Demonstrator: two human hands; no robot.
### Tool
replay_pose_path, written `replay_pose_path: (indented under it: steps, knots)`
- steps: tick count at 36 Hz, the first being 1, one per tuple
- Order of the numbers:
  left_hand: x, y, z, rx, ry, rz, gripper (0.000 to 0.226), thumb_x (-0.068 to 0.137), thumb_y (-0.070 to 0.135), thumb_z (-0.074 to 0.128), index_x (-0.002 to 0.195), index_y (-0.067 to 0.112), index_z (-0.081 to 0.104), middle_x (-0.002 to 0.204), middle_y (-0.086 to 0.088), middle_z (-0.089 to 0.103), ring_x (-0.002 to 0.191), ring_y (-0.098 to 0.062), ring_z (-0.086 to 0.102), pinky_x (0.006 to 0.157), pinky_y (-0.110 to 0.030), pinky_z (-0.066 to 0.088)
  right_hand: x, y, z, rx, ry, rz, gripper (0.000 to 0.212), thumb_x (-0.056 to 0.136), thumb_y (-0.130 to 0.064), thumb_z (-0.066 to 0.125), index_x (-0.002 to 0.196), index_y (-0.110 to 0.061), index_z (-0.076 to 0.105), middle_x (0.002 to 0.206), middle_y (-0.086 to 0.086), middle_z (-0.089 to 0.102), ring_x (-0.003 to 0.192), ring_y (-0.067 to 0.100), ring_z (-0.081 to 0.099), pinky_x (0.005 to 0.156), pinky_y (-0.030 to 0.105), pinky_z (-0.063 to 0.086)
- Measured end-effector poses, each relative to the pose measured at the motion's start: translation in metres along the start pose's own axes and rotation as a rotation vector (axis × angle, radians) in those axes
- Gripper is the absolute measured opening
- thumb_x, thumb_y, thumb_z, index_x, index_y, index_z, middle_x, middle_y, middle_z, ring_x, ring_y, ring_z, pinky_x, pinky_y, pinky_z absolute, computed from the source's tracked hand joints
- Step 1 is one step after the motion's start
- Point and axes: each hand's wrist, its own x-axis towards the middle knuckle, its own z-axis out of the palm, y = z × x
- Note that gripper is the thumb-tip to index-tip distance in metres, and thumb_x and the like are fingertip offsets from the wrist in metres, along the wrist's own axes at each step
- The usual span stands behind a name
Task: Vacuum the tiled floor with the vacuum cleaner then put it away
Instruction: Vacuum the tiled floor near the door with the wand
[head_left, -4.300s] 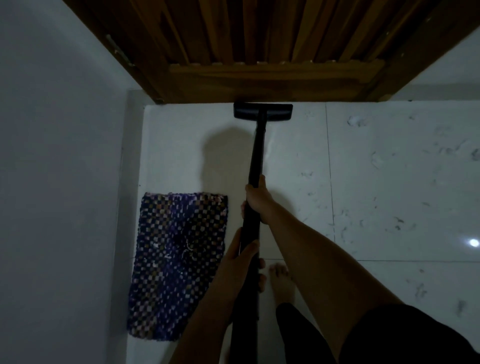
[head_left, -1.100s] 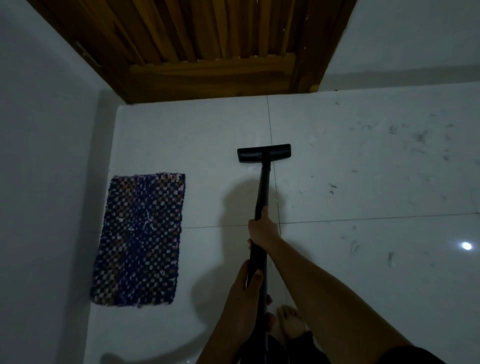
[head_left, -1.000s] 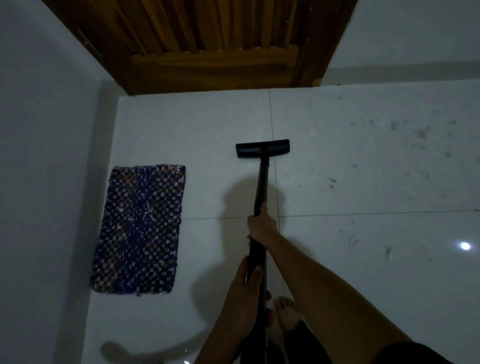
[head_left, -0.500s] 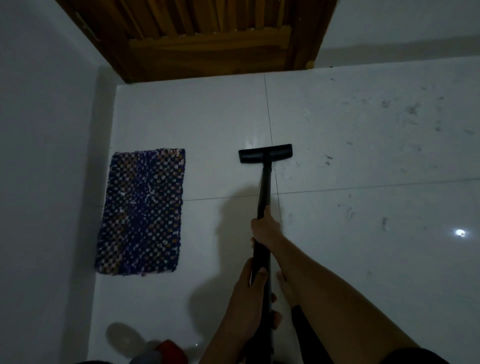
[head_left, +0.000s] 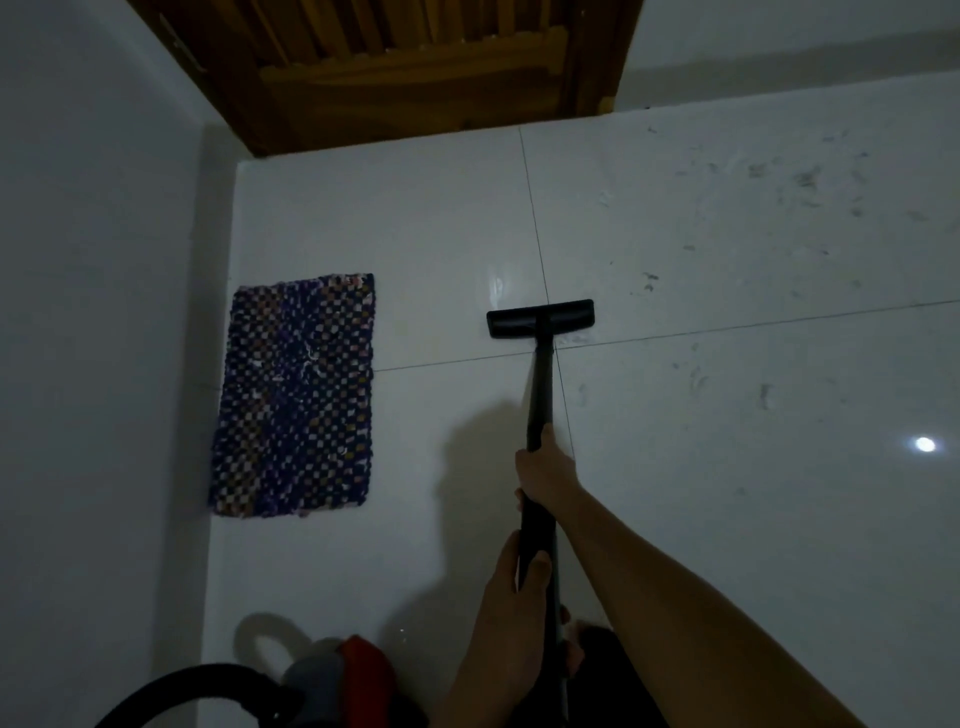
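Observation:
The black vacuum wand (head_left: 539, 395) runs from my hands down to its flat floor head (head_left: 540, 318), which rests on the white tiled floor (head_left: 727, 467) beside a tile joint. My right hand (head_left: 545, 470) grips the wand higher up its length. My left hand (head_left: 511, 618) grips it lower, closer to my body. The vacuum's red and grey body (head_left: 343, 680) shows at the bottom edge with its black hose (head_left: 176, 691) curving left. Dust and hair specks lie on the tiles to the right.
A blue checkered mat (head_left: 296, 395) lies by the left wall (head_left: 93, 364). A wooden door (head_left: 415, 73) closes the far end. My bare foot (head_left: 574, 654) is partly hidden behind the wand. A light reflection (head_left: 924, 445) glints on the right tiles.
The floor head has been pulled back from the door towards me. I have stepped back, so the door sits farther off and the vacuum body and hose have come into view at the bottom.

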Motion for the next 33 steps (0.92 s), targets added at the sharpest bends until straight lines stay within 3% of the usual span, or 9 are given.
replay_pose_path:
  steps: [3, 5, 7, 11, 13, 15, 22, 26, 33]
  knots:
    - [-0.007, -0.009, 0.010, -0.029, 0.027, 0.010, 0.038, 0.100, 0.025, 0.036, 0.136, 0.033, 0.029, 0.080, 0.001, 0.063, 0.058, -0.010, 0.063, 0.052, -0.018, 0.052, -0.006, 0.010, -0.007, 0.008, 0.004, -0.029, 0.071, 0.095, -0.013, 0.041, 0.153, -0.029, 0.004, 0.110, 0.021, 0.057, 0.054, 0.022, 0.054, 0.047, 0.030, 0.048]
    - [-0.012, -0.014, 0.017, 0.000, 0.042, 0.020, 0.042, 0.100, 0.030, 0.037, 0.140, 0.033, 0.026, 0.117, -0.012, 0.064, 0.094, -0.024, 0.067, 0.081, -0.033, 0.056, -0.011, 0.013, -0.013, 0.000, 0.007, -0.045, 0.071, 0.096, -0.014, 0.041, 0.153, -0.029, 0.003, 0.105, 0.019, 0.056, 0.053, 0.021, 0.053, 0.046, 0.029, 0.046]
    - [-0.015, -0.018, 0.022, -0.002, 0.054, 0.032, 0.046, 0.099, 0.033, 0.037, 0.142, 0.032, 0.024, 0.137, -0.016, 0.052, 0.109, -0.030, 0.062, 0.091, -0.039, 0.052, -0.014, 0.017, -0.018, -0.003, 0.011, -0.056, 0.070, 0.096, -0.015, 0.040, 0.153, -0.029, 0.002, 0.102, 0.018, 0.055, 0.053, 0.021, 0.053, 0.048, 0.030, 0.048]
    - [-0.019, -0.027, 0.033, -0.004, 0.046, 0.055, 0.050, 0.099, 0.034, 0.037, 0.146, 0.025, 0.024, 0.133, -0.016, 0.054, 0.105, -0.026, 0.064, 0.081, -0.032, 0.053, -0.022, 0.022, -0.027, -0.010, 0.003, -0.052, 0.070, 0.096, -0.014, 0.040, 0.154, -0.029, 0.003, 0.104, 0.018, 0.056, 0.054, 0.021, 0.053, 0.048, 0.030, 0.048]
    - [-0.021, -0.029, 0.036, -0.031, 0.013, 0.030, 0.047, 0.100, 0.031, 0.036, 0.145, 0.024, 0.025, 0.116, -0.016, 0.062, 0.071, -0.010, 0.069, 0.057, -0.019, 0.050, -0.026, 0.027, -0.029, 0.009, 0.000, -0.041, 0.069, 0.097, -0.014, 0.040, 0.153, -0.030, 0.004, 0.094, 0.014, 0.055, 0.053, 0.021, 0.052, 0.046, 0.029, 0.046]
    - [-0.025, -0.034, 0.038, -0.068, 0.000, 0.021, 0.042, 0.100, 0.029, 0.037, 0.141, 0.029, 0.027, 0.093, -0.011, 0.064, 0.048, -0.003, 0.061, 0.046, -0.018, 0.047, -0.030, 0.032, -0.029, 0.014, -0.003, -0.027, 0.068, 0.097, -0.014, 0.040, 0.153, -0.029, 0.004, 0.084, 0.010, 0.053, 0.053, 0.021, 0.052, 0.045, 0.029, 0.046]
    - [-0.043, -0.063, 0.039, -0.093, -0.019, -0.048, 0.044, 0.099, 0.031, 0.039, 0.141, 0.025, 0.030, 0.106, -0.023, 0.063, 0.080, -0.038, 0.065, 0.065, -0.038, 0.052, -0.049, 0.063, -0.020, -0.024, -0.018, -0.001, 0.070, 0.096, -0.012, 0.039, 0.153, -0.029, 0.001, 0.081, 0.008, 0.049, 0.055, 0.022, 0.053, 0.049, 0.031, 0.048]
    - [-0.056, -0.084, 0.034, -0.130, -0.036, -0.037, 0.042, 0.099, 0.028, 0.039, 0.140, 0.026, 0.030, 0.078, -0.009, 0.058, 0.057, -0.022, 0.056, 0.054, -0.032, 0.048, -0.062, 0.082, -0.009, -0.013, -0.021, 0.029, 0.071, 0.096, -0.011, 0.039, 0.153, -0.029, 0.001, 0.080, 0.007, 0.046, 0.057, 0.023, 0.054, 0.051, 0.033, 0.050]
    - [-0.097, -0.120, 0.020, -0.139, -0.090, -0.044, 0.015, 0.100, 0.028, 0.038, 0.110, 0.038, 0.039, 0.075, -0.011, 0.053, 0.056, -0.019, 0.053, 0.042, -0.025, 0.047, -0.093, 0.123, 0.016, -0.007, -0.001, 0.039, 0.073, 0.096, -0.010, 0.041, 0.153, -0.025, -0.001, 0.091, 0.014, 0.053, 0.061, 0.024, 0.056, 0.063, 0.039, 0.055]
